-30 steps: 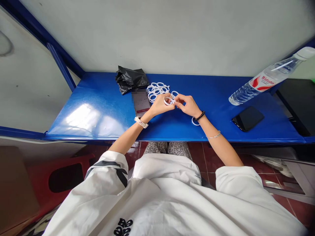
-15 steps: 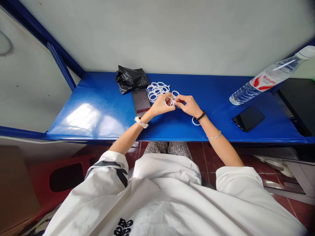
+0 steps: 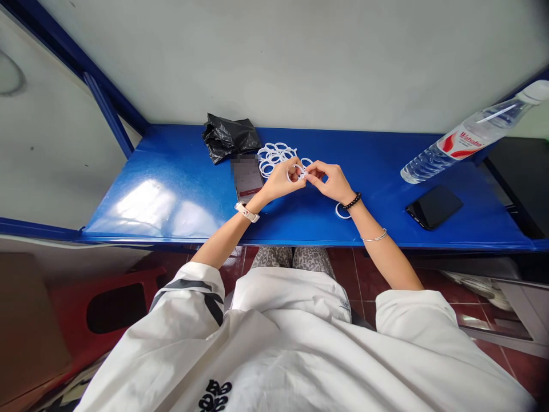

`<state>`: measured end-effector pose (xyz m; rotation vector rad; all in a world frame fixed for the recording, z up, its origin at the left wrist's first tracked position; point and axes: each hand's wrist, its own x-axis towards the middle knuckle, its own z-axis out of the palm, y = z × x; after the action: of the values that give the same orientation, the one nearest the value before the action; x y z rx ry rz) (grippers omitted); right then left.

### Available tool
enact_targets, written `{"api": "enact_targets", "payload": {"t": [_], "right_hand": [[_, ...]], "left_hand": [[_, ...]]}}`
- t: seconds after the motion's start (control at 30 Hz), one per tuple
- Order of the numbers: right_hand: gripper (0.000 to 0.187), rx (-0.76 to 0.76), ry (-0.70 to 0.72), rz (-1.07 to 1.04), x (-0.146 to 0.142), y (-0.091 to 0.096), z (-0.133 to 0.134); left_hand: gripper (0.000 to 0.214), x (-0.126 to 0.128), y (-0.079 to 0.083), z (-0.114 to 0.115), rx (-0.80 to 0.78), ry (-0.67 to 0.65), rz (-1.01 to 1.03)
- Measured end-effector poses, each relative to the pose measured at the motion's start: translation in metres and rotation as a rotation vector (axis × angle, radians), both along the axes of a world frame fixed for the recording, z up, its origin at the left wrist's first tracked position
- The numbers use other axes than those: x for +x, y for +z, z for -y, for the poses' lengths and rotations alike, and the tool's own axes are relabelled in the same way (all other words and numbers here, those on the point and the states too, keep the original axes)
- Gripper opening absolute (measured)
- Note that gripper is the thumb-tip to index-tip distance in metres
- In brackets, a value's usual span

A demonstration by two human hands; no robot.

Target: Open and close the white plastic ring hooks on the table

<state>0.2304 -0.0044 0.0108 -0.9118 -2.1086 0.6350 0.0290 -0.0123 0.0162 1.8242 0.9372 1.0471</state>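
Both my hands are together over the middle of the blue table [image 3: 300,229], working on a thin white loop. My left hand [image 3: 281,182] is curled, with the white loop [image 3: 290,174] around or between its fingers. My right hand [image 3: 329,181] pinches a small white part of it, close to the left fingertips. What exactly the fingertips hold is too small to tell. Just behind my left hand lies a pile of similar white loops [image 3: 277,152], linked or overlapping. Another loop [image 3: 306,162] shows behind the fingertips, and a single loop [image 3: 337,213] lies beside my right wrist.
A crumpled black plastic bag [image 3: 231,137] lies at the back, near a phone with a lit screen [image 3: 247,182], partly behind my left hand. To the right are a dark phone [image 3: 434,207] and a water bottle [image 3: 450,143]. A wall [image 3: 300,68] borders the table's back.
My fingers have shifted slightly around the white loop, and both hands stay nearly in place. The view has moved a little; the other things lie as before.
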Motion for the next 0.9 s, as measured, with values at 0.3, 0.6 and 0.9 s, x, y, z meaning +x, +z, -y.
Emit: {"api": "enact_targets", "payload": {"t": [0.3,0.6,0.9], "right_hand": [[0.036,-0.036,-0.001,-0.056,0.0009,0.0042,0.0011],[0.036,0.037,-0.023,0.020,0.0018,0.0046,0.0009],[0.036,0.068,-0.058,0.077,0.0020,0.0014,0.0007]], "left_hand": [[0.022,-0.0003,-0.0021,-0.0010,-0.034,-0.031,0.003],[0.027,-0.0006,0.0020,0.0014,-0.112,-0.045,0.036],[0.040,-0.0021,0.0007,0.0006,-0.109,-0.065,0.050]]}}
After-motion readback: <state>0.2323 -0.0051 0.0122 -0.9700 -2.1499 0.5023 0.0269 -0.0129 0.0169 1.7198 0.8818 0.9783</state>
